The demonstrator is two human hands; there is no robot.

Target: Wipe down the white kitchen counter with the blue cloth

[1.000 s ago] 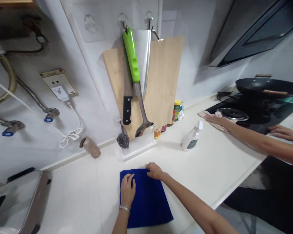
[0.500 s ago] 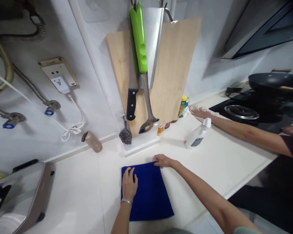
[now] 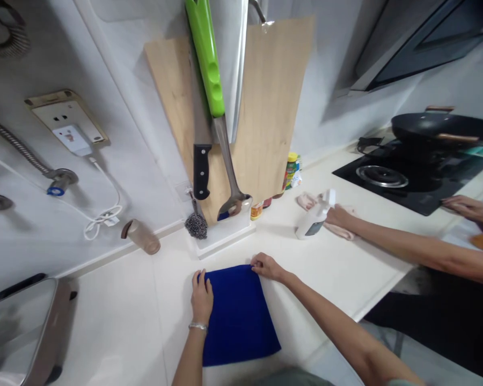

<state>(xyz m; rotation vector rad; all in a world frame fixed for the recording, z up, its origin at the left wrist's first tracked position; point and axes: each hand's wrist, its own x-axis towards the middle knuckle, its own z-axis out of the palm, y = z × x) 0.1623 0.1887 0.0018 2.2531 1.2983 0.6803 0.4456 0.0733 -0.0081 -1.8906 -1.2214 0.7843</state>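
Observation:
A dark blue cloth lies flat and squared on the white counter in front of me. My left hand, with a bracelet at the wrist, has its fingers curled at the cloth's far left corner; the thumb side rests along its edge. At the far right corner, my right hand pinches the cloth's edge between thumb and fingers. Beyond it stands a white spray bottle, partly in front of a co-worker's hand, which presses a pale pinkish cloth on the counter.
A cutting board, a green-handled spoon and knives hang on the wall. A steel scourer hangs over a white ledge. A brownish cup lies by the wall. Right is a cooktop with a wok.
My left hand has slid to the cloth's far left corner; my right hand keeps its corner. The co-worker's hand has moved nearer, behind the bottle. The view has shifted right.

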